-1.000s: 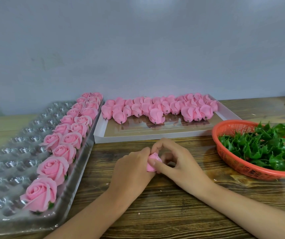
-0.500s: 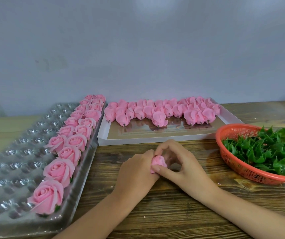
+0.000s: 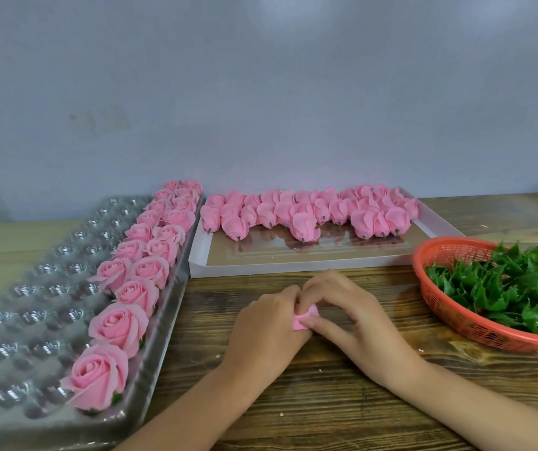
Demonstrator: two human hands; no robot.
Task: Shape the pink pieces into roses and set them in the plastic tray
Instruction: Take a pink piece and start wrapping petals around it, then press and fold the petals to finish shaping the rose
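- Both hands, left hand [image 3: 269, 330] and right hand [image 3: 352, 317], pinch one pink piece [image 3: 305, 317] together above the wooden table [image 3: 326, 402].
- Finished roses [image 3: 137, 288] fill the plastic tray [image 3: 33, 304] at left.
- Unshaped pink pieces [image 3: 309, 211] lie in the white box [image 3: 293, 268] behind; red basket [image 3: 449, 317] of green leaves [image 3: 514, 288] at right.

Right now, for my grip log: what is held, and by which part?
One pink piece, pinched between the left hand on its left side and the right hand on its right.
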